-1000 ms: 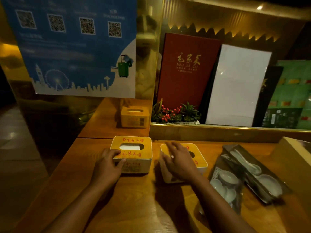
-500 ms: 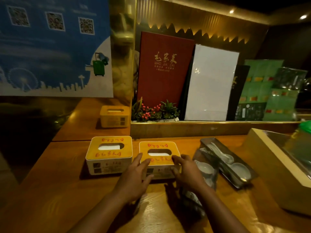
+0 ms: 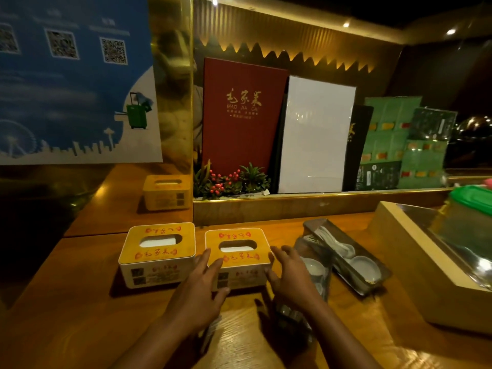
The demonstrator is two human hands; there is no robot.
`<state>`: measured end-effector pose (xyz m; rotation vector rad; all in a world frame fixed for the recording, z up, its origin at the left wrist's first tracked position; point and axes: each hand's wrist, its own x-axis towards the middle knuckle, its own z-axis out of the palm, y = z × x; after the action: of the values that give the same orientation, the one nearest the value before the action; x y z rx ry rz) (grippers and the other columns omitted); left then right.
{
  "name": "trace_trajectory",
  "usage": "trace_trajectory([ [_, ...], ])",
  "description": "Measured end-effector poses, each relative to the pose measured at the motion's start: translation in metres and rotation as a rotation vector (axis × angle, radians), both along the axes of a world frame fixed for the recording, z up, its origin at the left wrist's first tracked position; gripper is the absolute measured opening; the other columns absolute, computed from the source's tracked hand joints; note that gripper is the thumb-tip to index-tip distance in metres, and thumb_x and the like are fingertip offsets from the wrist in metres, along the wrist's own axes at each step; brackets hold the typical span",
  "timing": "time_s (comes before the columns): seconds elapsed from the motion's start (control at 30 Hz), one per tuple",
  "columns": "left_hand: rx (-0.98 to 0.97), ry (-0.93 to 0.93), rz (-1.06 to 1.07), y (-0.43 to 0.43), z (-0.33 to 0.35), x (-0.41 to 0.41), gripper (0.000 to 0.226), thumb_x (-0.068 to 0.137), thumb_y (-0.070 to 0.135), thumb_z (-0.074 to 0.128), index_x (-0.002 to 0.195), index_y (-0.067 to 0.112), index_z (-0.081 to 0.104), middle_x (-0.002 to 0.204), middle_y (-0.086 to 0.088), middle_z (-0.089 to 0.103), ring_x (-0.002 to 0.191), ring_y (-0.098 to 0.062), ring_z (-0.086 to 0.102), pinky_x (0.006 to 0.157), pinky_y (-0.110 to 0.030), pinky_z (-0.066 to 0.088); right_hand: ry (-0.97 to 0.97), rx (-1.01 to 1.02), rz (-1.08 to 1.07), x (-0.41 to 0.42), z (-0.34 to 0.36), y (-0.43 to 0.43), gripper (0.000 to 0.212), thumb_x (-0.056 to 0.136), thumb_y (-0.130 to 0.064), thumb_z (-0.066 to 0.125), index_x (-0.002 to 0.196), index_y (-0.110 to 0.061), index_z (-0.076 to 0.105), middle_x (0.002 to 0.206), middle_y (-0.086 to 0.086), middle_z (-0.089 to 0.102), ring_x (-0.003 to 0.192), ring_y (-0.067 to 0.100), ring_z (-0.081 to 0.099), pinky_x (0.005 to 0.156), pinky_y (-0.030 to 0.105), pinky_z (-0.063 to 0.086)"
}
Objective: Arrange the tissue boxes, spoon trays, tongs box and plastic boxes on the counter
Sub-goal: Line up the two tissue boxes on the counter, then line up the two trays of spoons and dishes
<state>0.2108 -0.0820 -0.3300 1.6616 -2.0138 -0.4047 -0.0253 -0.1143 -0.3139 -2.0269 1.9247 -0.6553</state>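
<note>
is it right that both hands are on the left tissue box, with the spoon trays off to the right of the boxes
Not quite. In the head view the left hand and right hand flank the right tissue box, not the left tissue box, which nobody touches. The spoon trays do lie to the right of the boxes.

The red menu cover (image 3: 243, 115) at 12 o'clock bears gold Chinese characters above "MAO JIA CAI". The blue poster (image 3: 72, 83) at 10 o'clock carries QR codes; its captions are too blurred to read.
</note>
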Motion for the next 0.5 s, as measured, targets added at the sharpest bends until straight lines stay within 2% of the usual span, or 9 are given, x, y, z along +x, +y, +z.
trace_trajectory([
  [0.03,-0.057,0.01,0.0,0.0,0.0,-0.001,0.07,0.094,0.045,0.062,0.155,0.035,0.031,0.168,0.01,0.005,0.155,-0.018,0.006,0.118,-0.048,0.028,0.011,-0.046,-0.077,-0.008,-0.002,0.003,0.064,0.092,-0.046,0.063,0.149,-0.029,0.04,0.158,0.008,0.032,0.139,0.029,0.039,0.107,0.044,0.045],
  [0.1,-0.212,0.07,-0.021,0.0,-0.001,-0.006,0.056,0.092,0.038,0.065,0.145,0.028,0.05,0.162,0.006,0.029,0.149,-0.017,0.028,0.113,-0.045,0.04,0.052,-0.11,-0.23,-0.027,-0.006,0.012,0.063,0.088,-0.048,0.065,0.145,-0.028,0.046,0.153,0.01,0.037,0.135,0.03,0.041,0.103,0.044,0.047],
  [0.2,-0.344,0.141,-0.108,0.001,-0.001,-0.028,0.036,0.092,0.037,0.062,0.127,0.028,0.063,0.137,0.01,0.055,0.127,-0.007,0.052,0.101,-0.039,0.052,0.128,-0.067,-0.406,-0.052,-0.014,0.032,0.067,0.085,-0.058,0.062,0.14,-0.023,0.046,0.143,0.015,0.04,0.129,0.033,0.043,0.099,0.043,0.046],
  [0.3,-0.277,0.286,-0.198,0.006,-0.001,-0.058,0.026,0.092,0.033,0.065,0.117,0.029,0.067,0.116,0.016,0.062,0.107,0.005,0.057,0.088,-0.02,0.052,0.055,0.045,-0.425,-0.066,-0.032,0.046,0.088,0.078,-0.074,0.054,0.146,-0.023,0.034,0.143,0.016,0.043,0.128,0.035,0.047,0.096,0.045,0.048],
  [0.33,-0.256,0.336,-0.216,0.006,-0.003,-0.068,0.024,0.091,0.032,0.066,0.115,0.028,0.068,0.111,0.016,0.063,0.103,0.006,0.058,0.084,-0.018,0.052,-0.004,0.064,-0.386,-0.068,-0.036,0.049,0.092,0.076,-0.077,0.052,0.148,-0.024,0.032,0.142,0.013,0.047,0.126,0.032,0.05,0.095,0.044,0.05],
  [0.4,-0.186,0.403,-0.219,0.005,-0.012,-0.087,0.027,0.089,0.036,0.064,0.115,0.027,0.068,0.109,0.015,0.064,0.099,0.004,0.061,0.082,-0.024,0.056,-0.074,0.064,-0.288,-0.07,-0.041,0.054,0.086,0.079,-0.074,0.053,0.146,-0.024,0.038,0.136,0.009,0.053,0.12,0.026,0.055,0.093,0.038,0.051],
  [0.5,-0.053,0.487,-0.189,0.006,-0.027,-0.108,0.038,0.088,0.044,0.062,0.123,0.031,0.066,0.116,0.015,0.063,0.104,0.0,0.061,0.084,-0.033,0.059,-0.112,0.041,-0.207,-0.076,-0.04,0.054,0.076,0.088,-0.061,0.06,0.148,-0.018,0.042,0.137,0.009,0.051,0.121,0.025,0.055,0.096,0.034,0.049],
])
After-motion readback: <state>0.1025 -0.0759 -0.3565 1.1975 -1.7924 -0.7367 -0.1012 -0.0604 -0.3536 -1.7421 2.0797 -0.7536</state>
